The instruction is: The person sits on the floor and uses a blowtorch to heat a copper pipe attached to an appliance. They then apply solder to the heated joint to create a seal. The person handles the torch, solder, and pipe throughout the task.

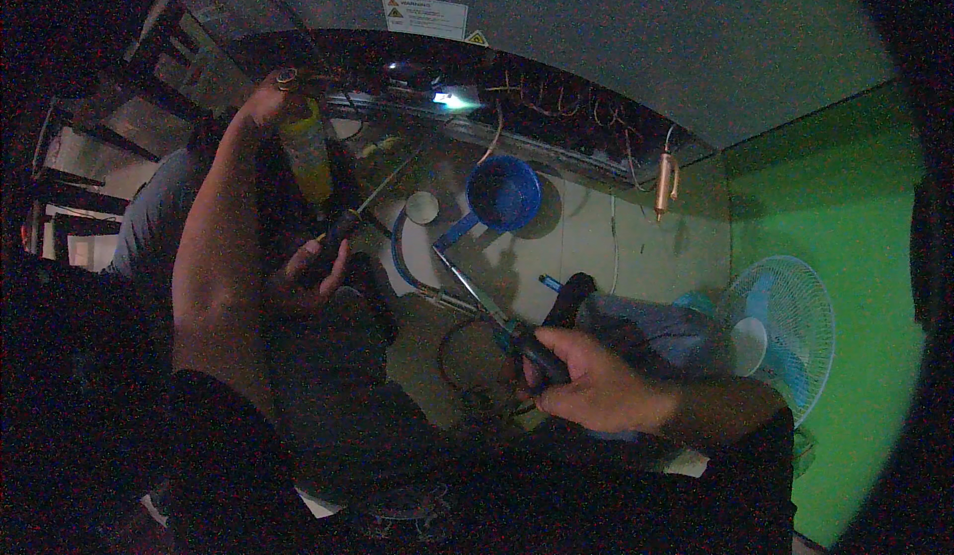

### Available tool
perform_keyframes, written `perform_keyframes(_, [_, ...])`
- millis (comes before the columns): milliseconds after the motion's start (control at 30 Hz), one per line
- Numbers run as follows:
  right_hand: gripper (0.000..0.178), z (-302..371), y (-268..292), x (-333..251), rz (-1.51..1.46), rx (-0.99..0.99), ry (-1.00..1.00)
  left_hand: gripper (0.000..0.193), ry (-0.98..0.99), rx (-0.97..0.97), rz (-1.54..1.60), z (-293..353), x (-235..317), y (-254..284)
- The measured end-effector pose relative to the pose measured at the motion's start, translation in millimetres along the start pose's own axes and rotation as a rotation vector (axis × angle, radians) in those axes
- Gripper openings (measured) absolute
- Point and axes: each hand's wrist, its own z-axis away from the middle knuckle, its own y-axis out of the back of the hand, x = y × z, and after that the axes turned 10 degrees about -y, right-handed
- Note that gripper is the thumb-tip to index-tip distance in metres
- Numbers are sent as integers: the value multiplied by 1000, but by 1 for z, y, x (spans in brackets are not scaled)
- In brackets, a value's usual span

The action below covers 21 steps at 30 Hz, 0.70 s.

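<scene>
The right hand [596,386] has its grip wrapped round the dark handle of a screwdriver [479,292], whose shaft slants up and to the left. Its tip meets the handle end of a blue dipper [504,193] in the view—whether they touch, I cannot tell. The dipper sits on the pale floor [586,227], open side up, with a small white cup [422,207] just left of it.

At the left, a long bare arm rises from a dark sleeve, and what seems to be the left hand [273,103] is up by the lower edge of a big grey appliance [616,28]. A yellow bottle [310,162] hangs just below that hand; I cannot tell whether the grip is closed on it. Lower down, another hand [323,269] grasps a second screwdriver [376,195], pointing up and to the right; its arm is hidden, so whose it is stays unclear.

A blue hose [399,255] curves over the floor below the cup. Under the appliance's edge a light [452,101] glows, loose wires [556,101] run along to the right, and a copper cylinder [664,185] hangs near the green wall [855,257]—with a fan [780,331] below.
</scene>
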Motion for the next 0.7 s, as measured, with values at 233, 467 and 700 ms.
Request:
perform_keyframes(233, [29, 0, 1, 4, 68, 21, -18, 39, 32, -3, -58, -1, 4, -1])
perform_keyframes(467, [28, -1, 2, 2, 111, 20, 14, 38, 42, 10, -91, -3, 3, -1])
perform_keyframes(700, [27, 1, 0, -7, 65, -5, -12, 38, 44, 23, -94, -4, 0, 0])
